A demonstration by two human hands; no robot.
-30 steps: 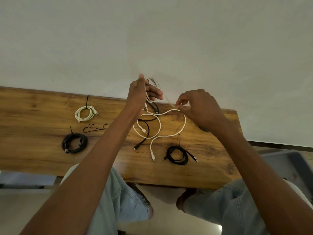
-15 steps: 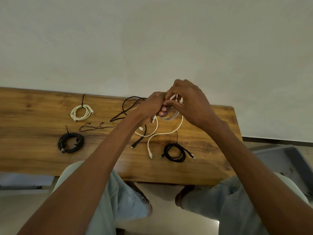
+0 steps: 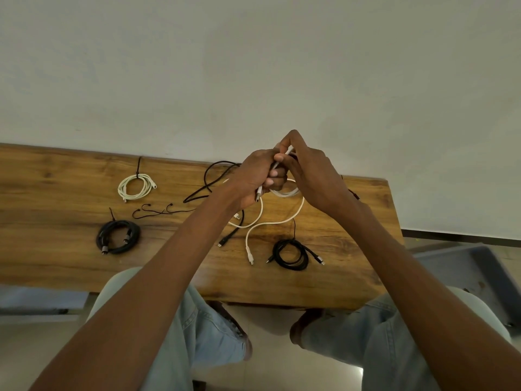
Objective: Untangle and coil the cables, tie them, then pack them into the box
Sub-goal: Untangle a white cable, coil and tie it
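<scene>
Above the wooden table [image 3: 56, 249] my left hand [image 3: 255, 176] grips a partly coiled white cable [image 3: 284, 191], whose loose end trails down to a plug [image 3: 250, 258]. My right hand [image 3: 307, 170] pinches a white stretch of that cable beside the left fingers. A loose black cable [image 3: 210, 180] lies behind my left wrist. Tied coils rest on the table: a white one [image 3: 135, 186] at the back left, a black one [image 3: 117, 239] at the front left, another black one [image 3: 291, 253] near the front right.
Thin black ties [image 3: 158, 211] lie between the left coils and my left arm. A grey box [image 3: 479, 277] stands on the floor to the right of the table. A white wall rises right behind the table.
Both hands came together above the table's middle. The white cable's wide loops have been gathered into a small coil in my left hand, and the right hand rose a little with a strand.
</scene>
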